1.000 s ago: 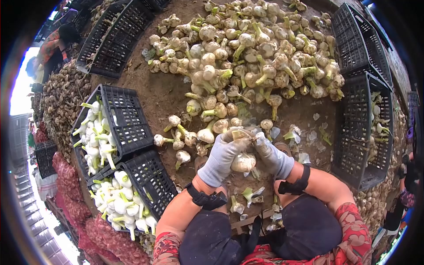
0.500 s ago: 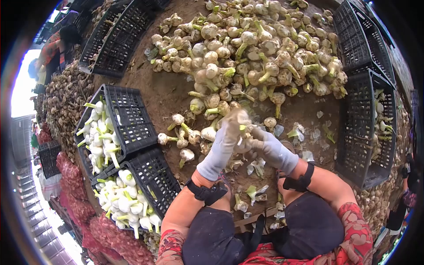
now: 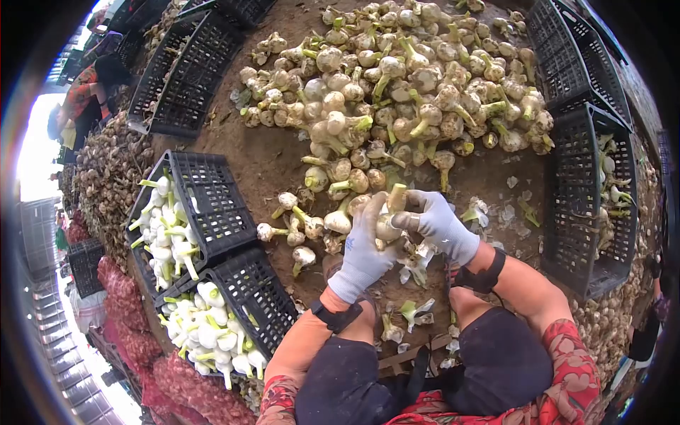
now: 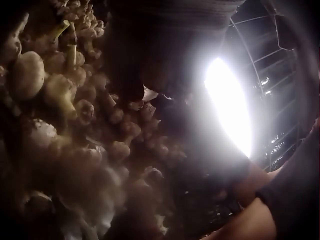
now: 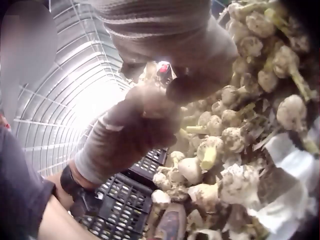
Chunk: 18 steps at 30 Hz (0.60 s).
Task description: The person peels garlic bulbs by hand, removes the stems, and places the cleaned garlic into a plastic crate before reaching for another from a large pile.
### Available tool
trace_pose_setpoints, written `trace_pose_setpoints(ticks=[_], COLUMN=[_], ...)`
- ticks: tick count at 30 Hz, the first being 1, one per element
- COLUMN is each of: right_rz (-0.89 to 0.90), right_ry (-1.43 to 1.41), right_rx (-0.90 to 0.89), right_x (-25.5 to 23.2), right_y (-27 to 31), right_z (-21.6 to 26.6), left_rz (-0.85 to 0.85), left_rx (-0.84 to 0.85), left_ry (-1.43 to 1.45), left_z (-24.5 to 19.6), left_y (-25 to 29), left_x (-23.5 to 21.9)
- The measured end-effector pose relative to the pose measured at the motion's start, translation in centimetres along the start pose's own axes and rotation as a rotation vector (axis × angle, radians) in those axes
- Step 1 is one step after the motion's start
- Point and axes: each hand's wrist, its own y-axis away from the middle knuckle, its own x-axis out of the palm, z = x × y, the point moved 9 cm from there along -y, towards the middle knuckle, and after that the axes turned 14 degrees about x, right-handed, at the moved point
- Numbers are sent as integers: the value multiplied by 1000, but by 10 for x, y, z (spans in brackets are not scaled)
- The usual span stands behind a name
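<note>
Garlic bulb point(image 3: 386, 228), one: between the two hands, above the ground in front of the knees; cut stem point(image 3: 397, 197) attached and uppermost in the head view.

Left hand point(image 3: 365, 249), knitted work glove: fingers wrapped about the bulb's side, a narrow, holding grip.

Right hand point(image 3: 445, 225), matching glove: thumb and fingers bent in to pinch at the bulb's opposite side; whether on flesh or skin cannot be told, and the left wrist view is too dark to help.

Handling note: the step looks like stripping the dirty outer skin. Best done with the left hand steadying the bulb, the right thumb working under a loose edge and drawing the layer away along the stem; light pressure, so the cloves beneath are not bruised or the stem snapped.

Papery skins point(image 3: 416, 275), torn, several: on the soil below and around the hands.

Loose garlic bulbs point(image 3: 312, 227), unpeeled, a small cluster: just beyond the left hand.

Black plastic crates, left side point(image 3: 216, 205), two, adjoining: filled with clean white garlic point(image 3: 170, 237), stems on.

Black plastic crate, right side point(image 3: 567, 205): some garlic inside.

Garlic heap point(image 3: 425, 92), soiled, stems trimmed: across the ground ahead.

Second person point(image 3: 86, 95): far left, bent over.
</note>
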Motion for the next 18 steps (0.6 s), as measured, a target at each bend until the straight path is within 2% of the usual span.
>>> trace_pose_setpoints(ticks=[2,3,4,5,6,9,11,12,15,17,18], right_rz=[-37,8,53,51,53,68,10,8,48,80,111], right_ry=[43,-27,-97,-162,-161,-174,-100,-99,-115,-100,-83], right_rx=[-9,66,142,139,141,99,7,6,113,98,83], right_x=[1,0,1,-1,-2,0,5,3,-2,-6,-4], right_y=[3,0,-1,-6,-8,-4,8,8,-1,-7,-7], right_z=[9,2,-5,-14,-17,-8,18,18,2,-5,-3], left_rz=[-35,-35,-55,-76,-77,-38,3,3,-11,-3,-4], left_rx=[15,12,-93,-197,-198,-140,6,8,-45,-287,-287], left_ry=[-71,-73,122,317,317,261,20,20,141,515,516], left_z=[-4,-2,9,18,18,11,-6,-7,-8,0,1], left_y=[-1,1,6,12,12,3,-8,-8,-6,2,2], left_x=[-5,-5,-2,3,1,-3,-9,-8,-8,0,-1])
